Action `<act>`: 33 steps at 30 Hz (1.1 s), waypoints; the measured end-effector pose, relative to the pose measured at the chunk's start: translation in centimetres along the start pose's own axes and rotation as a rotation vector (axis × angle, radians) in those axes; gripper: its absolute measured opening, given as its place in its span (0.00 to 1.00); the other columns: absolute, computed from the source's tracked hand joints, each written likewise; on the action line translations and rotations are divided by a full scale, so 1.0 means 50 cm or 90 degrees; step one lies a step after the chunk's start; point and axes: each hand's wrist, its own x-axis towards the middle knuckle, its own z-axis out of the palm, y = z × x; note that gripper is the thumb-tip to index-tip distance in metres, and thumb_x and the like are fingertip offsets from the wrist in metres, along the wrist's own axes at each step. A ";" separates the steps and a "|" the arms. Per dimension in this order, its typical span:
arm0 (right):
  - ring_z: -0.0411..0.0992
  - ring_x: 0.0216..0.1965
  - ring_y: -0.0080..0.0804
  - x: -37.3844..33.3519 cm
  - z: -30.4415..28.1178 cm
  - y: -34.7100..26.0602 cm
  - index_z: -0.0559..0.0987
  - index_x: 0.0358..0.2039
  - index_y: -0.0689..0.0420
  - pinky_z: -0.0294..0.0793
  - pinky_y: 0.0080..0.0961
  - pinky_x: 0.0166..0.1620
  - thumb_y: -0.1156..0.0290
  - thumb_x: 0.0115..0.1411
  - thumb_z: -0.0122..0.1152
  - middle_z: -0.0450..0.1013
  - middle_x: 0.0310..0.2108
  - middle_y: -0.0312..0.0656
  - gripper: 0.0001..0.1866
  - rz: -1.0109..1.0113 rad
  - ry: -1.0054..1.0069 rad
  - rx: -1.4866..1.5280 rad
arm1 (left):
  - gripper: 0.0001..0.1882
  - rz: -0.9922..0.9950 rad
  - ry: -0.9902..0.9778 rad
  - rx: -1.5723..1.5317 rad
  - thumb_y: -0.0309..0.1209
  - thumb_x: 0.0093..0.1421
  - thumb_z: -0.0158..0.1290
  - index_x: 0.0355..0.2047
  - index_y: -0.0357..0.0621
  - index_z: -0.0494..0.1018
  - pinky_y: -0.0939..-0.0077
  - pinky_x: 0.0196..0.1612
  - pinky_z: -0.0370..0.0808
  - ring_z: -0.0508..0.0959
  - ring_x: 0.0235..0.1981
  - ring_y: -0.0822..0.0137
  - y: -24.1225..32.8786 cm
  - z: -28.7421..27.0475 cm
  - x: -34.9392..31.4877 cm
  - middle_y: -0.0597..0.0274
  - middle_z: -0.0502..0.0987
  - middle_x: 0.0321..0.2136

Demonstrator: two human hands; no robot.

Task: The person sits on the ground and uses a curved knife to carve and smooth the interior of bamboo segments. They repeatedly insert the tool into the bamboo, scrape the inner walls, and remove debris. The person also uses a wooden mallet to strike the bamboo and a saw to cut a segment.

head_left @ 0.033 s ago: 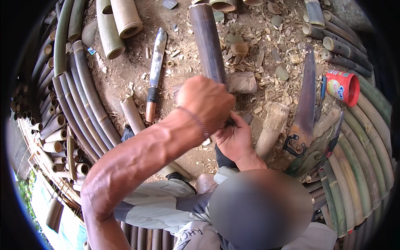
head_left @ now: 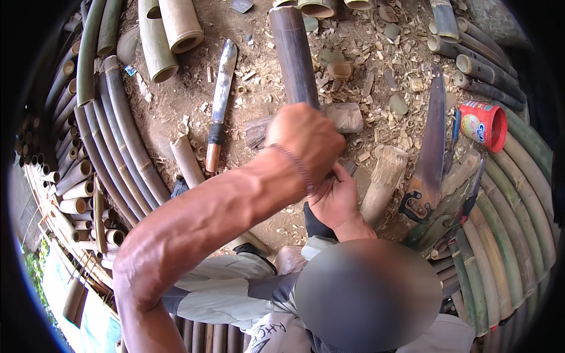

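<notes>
A dark bamboo tube point(head_left: 294, 59) lies lengthwise ahead of me, its near end by my hands. My left hand point(head_left: 307, 140) is closed in a fist over that near end, its back upward. What its fingers hold is hidden beneath it. Close behind it, partly covered by the left wrist, my right hand point(head_left: 336, 200) has its fingers curled in. Whatever the right fingers grip cannot be made out. Under the tube a short piece of wood point(head_left: 346, 117) lies crosswise, showing on both sides.
On the chip-strewn ground point(head_left: 247, 94) lie a large knife point(head_left: 220, 100) to the left and a handsaw point(head_left: 432, 141) to the right. A red tub point(head_left: 484, 126) rests beyond the saw. A cut bamboo stump point(head_left: 384, 179) stands near my right hand. Bamboo poles point(head_left: 126, 135) line both sides.
My left hand and forearm have shifted right, uncovering the left end of the crosswise wood. My right hand shifts slightly right too. The tube's position is nearly the same.
</notes>
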 end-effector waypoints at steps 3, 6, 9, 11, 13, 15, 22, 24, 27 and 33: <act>0.81 0.37 0.38 -0.015 0.010 0.009 0.76 0.50 0.55 0.81 0.33 0.41 0.57 0.72 0.41 0.81 0.39 0.42 0.19 0.004 0.029 -0.017 | 0.10 0.042 -0.046 0.068 0.34 0.59 0.58 0.22 0.48 0.81 0.70 0.26 0.77 0.81 0.22 0.66 0.006 -0.020 -0.007 0.64 0.81 0.20; 0.80 0.41 0.43 -0.019 -0.059 0.017 0.72 0.55 0.56 0.82 0.41 0.44 0.57 0.72 0.42 0.80 0.38 0.40 0.20 0.141 -0.082 -0.015 | 0.07 0.041 -0.129 -0.050 0.31 0.58 0.56 0.24 0.47 0.79 0.68 0.27 0.77 0.81 0.22 0.65 -0.058 0.039 -0.051 0.63 0.80 0.19; 0.80 0.29 0.37 -0.040 -0.017 0.028 0.75 0.50 0.58 0.82 0.34 0.33 0.59 0.70 0.51 0.79 0.31 0.38 0.17 0.208 0.094 -0.171 | 0.08 0.009 -0.149 -0.262 0.33 0.49 0.56 0.29 0.48 0.80 0.59 0.35 0.79 0.82 0.27 0.53 -0.113 0.170 -0.096 0.54 0.80 0.23; 0.79 0.27 0.34 -0.046 -0.018 0.026 0.75 0.50 0.61 0.81 0.31 0.30 0.62 0.68 0.54 0.78 0.30 0.39 0.17 0.212 0.159 -0.285 | 0.09 -0.030 -0.090 -0.378 0.32 0.47 0.57 0.30 0.47 0.79 0.60 0.33 0.79 0.82 0.26 0.55 -0.102 0.252 -0.132 0.56 0.80 0.21; 0.78 0.25 0.31 -0.050 -0.001 0.024 0.75 0.49 0.64 0.80 0.29 0.29 0.64 0.67 0.56 0.78 0.30 0.40 0.18 0.204 0.213 -0.419 | 0.12 -0.081 -0.027 -0.478 0.32 0.46 0.58 0.33 0.48 0.79 0.60 0.32 0.79 0.82 0.25 0.56 -0.058 0.324 -0.159 0.57 0.80 0.22; 0.78 0.23 0.30 -0.060 0.008 0.016 0.76 0.47 0.65 0.79 0.27 0.27 0.64 0.66 0.58 0.77 0.28 0.41 0.17 0.184 0.246 -0.563 | 0.15 -0.157 -0.052 -0.564 0.35 0.48 0.59 0.38 0.51 0.77 0.57 0.37 0.79 0.82 0.29 0.51 0.006 0.362 -0.175 0.53 0.81 0.28; 0.77 0.20 0.29 -0.072 -0.037 -0.024 0.80 0.32 0.67 0.75 0.26 0.24 0.59 0.67 0.56 0.78 0.21 0.43 0.20 0.058 0.308 -1.012 | 0.16 -0.400 0.080 -0.846 0.33 0.52 0.58 0.40 0.41 0.74 0.55 0.35 0.79 0.82 0.26 0.47 0.261 0.418 -0.134 0.43 0.80 0.25; 0.74 0.18 0.25 -0.065 -0.024 -0.037 0.81 0.35 0.66 0.72 0.24 0.22 0.59 0.68 0.53 0.81 0.25 0.43 0.20 0.001 0.328 -1.134 | 0.18 -0.443 0.078 -0.981 0.34 0.53 0.58 0.41 0.37 0.72 0.53 0.35 0.78 0.82 0.29 0.42 0.301 0.382 -0.104 0.38 0.79 0.26; 0.74 0.21 0.26 -0.054 -0.016 -0.045 0.81 0.35 0.64 0.73 0.28 0.29 0.59 0.68 0.52 0.78 0.19 0.42 0.20 -0.066 0.330 -1.246 | 0.24 -0.435 0.161 -0.966 0.36 0.53 0.61 0.45 0.34 0.68 0.49 0.35 0.77 0.81 0.31 0.39 0.355 0.383 -0.066 0.33 0.78 0.29; 0.76 0.24 0.29 -0.064 -0.083 -0.038 0.78 0.31 0.59 0.74 0.31 0.28 0.58 0.70 0.51 0.78 0.22 0.40 0.18 -0.152 0.225 -1.122 | 0.28 -0.335 0.151 -0.743 0.36 0.54 0.60 0.51 0.35 0.64 0.49 0.32 0.78 0.79 0.25 0.42 0.313 0.416 -0.083 0.41 0.77 0.31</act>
